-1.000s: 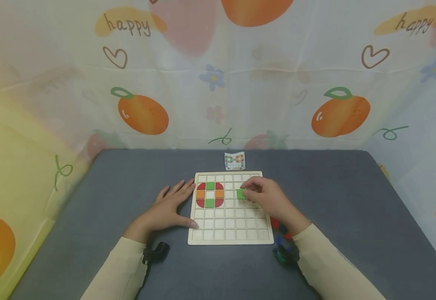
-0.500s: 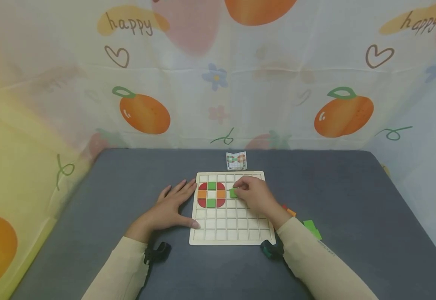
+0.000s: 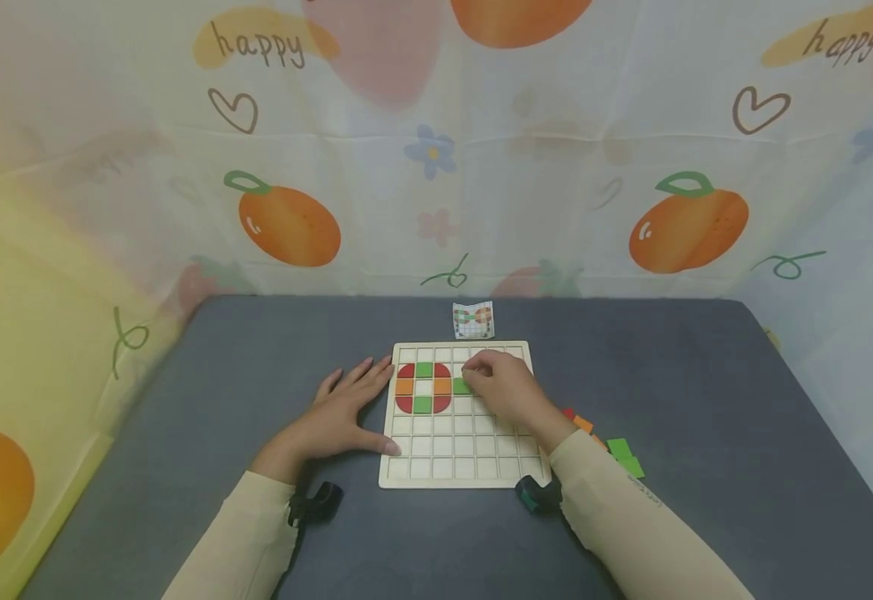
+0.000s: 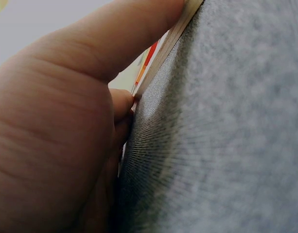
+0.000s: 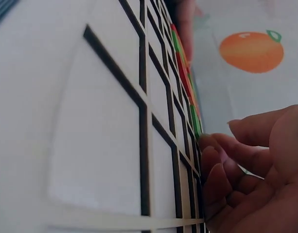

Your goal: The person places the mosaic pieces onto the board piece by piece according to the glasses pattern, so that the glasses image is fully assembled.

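A square wooden grid board (image 3: 444, 446) lies on the table. On its left part, red, orange and green pieces form a rounded ring (image 3: 442, 387). Right of the ring, a green square tile (image 3: 461, 387) lies in a grid cell. My right hand (image 3: 507, 387) is over the board, a fingertip at this tile's edge. In the right wrist view the thumb (image 5: 255, 127) stands raised, apart from the index fingertip, and the other fingers bend loosely. My left hand (image 3: 339, 421) rests spread at the board's left edge, its thumb (image 4: 134, 29) on the rim.
Behind the board lies a small pattern card (image 3: 474, 320). Loose green tiles (image 3: 620, 450) and orange pieces (image 3: 583, 424) lie right of the board, partly behind the right forearm. A printed curtain (image 3: 436, 167) hangs behind the dark table (image 3: 676, 367).
My right hand has moved left over the board with the green tile, which now lies flat in a cell next to the ring. The left hand has stayed in place.
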Demonstrator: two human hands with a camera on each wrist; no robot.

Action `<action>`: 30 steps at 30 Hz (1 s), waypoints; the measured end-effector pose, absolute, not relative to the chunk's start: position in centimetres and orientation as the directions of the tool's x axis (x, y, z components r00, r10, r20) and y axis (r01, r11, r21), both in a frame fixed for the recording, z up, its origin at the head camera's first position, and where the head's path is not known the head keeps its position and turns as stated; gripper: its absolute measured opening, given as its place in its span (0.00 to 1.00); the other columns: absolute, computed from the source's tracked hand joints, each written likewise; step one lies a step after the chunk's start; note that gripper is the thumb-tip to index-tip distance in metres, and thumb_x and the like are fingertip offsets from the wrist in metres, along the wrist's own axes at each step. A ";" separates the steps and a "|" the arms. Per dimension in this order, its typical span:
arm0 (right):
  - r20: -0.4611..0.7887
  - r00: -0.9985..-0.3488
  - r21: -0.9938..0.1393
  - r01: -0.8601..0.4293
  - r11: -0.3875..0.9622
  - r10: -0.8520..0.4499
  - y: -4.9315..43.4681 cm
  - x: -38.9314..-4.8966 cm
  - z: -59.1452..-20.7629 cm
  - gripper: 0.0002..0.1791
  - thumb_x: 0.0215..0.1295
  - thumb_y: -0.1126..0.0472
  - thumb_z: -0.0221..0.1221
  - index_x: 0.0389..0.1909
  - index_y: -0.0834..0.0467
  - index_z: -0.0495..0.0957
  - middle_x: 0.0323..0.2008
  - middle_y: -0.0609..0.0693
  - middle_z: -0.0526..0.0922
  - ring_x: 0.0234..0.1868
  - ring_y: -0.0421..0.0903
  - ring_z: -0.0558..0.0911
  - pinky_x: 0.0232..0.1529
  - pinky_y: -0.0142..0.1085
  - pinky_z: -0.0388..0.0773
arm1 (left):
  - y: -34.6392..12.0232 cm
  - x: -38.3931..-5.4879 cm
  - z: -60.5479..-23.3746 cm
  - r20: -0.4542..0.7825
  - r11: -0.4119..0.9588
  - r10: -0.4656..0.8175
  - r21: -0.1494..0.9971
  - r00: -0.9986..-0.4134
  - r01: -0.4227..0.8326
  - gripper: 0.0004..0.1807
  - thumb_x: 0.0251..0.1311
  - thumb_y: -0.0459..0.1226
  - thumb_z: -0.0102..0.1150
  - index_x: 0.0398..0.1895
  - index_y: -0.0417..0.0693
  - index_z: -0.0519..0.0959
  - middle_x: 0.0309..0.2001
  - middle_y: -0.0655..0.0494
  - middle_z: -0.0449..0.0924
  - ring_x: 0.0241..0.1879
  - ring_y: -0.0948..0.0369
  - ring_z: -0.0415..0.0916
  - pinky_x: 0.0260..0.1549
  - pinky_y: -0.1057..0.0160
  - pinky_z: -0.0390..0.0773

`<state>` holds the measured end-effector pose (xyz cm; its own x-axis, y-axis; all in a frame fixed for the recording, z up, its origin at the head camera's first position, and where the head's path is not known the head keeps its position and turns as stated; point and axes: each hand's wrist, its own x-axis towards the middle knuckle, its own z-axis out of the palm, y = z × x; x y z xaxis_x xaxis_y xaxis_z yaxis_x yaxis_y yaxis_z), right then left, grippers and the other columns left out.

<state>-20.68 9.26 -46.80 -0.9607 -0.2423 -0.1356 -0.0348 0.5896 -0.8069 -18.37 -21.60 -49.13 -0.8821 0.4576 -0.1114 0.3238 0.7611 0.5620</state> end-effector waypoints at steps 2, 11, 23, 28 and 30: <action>-0.136 -0.959 -0.809 -0.036 0.586 -0.247 9.3 -20.7 -46.8 0.12 0.83 0.55 0.60 0.56 0.53 0.87 0.47 0.47 0.86 0.46 0.48 0.82 0.53 0.52 0.79 | -21.7 -18.4 -49.3 -0.107 0.762 0.459 0.559 -0.882 0.328 0.74 0.46 0.69 0.81 0.90 0.50 0.52 0.89 0.55 0.45 0.87 0.47 0.34 0.76 0.33 0.29; -0.116 -0.951 -0.850 -0.054 0.524 -0.287 9.8 -20.3 -46.8 0.14 0.84 0.52 0.60 0.60 0.53 0.85 0.44 0.47 0.84 0.44 0.49 0.80 0.49 0.50 0.78 | -21.8 -18.5 -49.6 -0.111 0.763 0.460 0.557 -0.881 0.328 0.74 0.46 0.71 0.80 0.90 0.52 0.52 0.89 0.57 0.45 0.87 0.48 0.34 0.76 0.33 0.29; -0.051 -0.934 -0.950 -0.064 0.305 -0.354 12.4 -19.0 -45.6 0.28 0.86 0.41 0.55 0.66 0.61 0.79 0.52 0.55 0.84 0.51 0.57 0.84 0.53 0.55 0.81 | -21.7 -18.4 -49.5 -0.107 0.756 0.462 0.567 -0.881 0.328 0.74 0.46 0.71 0.80 0.90 0.51 0.52 0.89 0.57 0.45 0.87 0.48 0.34 0.76 0.34 0.28; -0.015 -0.940 -0.956 -0.086 0.280 -0.340 14.4 -18.4 -45.0 0.26 0.89 0.46 0.51 0.65 0.65 0.78 0.51 0.56 0.83 0.50 0.56 0.82 0.54 0.53 0.78 | -21.6 -18.3 -49.2 -0.108 0.758 0.463 0.563 -0.880 0.329 0.73 0.47 0.69 0.81 0.90 0.50 0.52 0.89 0.56 0.45 0.87 0.47 0.35 0.77 0.34 0.29; 0.008 -0.942 -0.956 -0.106 0.273 -0.336 15.3 -18.1 -44.8 0.25 0.90 0.49 0.49 0.66 0.67 0.78 0.51 0.57 0.83 0.49 0.56 0.82 0.53 0.52 0.78 | -21.5 -18.3 -49.1 -0.105 0.756 0.464 0.564 -0.880 0.332 0.73 0.47 0.69 0.81 0.90 0.50 0.52 0.88 0.56 0.46 0.87 0.47 0.35 0.77 0.34 0.29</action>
<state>-18.12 15.35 -44.79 -0.9419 -0.3357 0.0084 -0.1057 0.2726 -0.9563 -18.34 -21.54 -49.09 -0.8797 0.4639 -0.1048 0.3316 0.7562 0.5640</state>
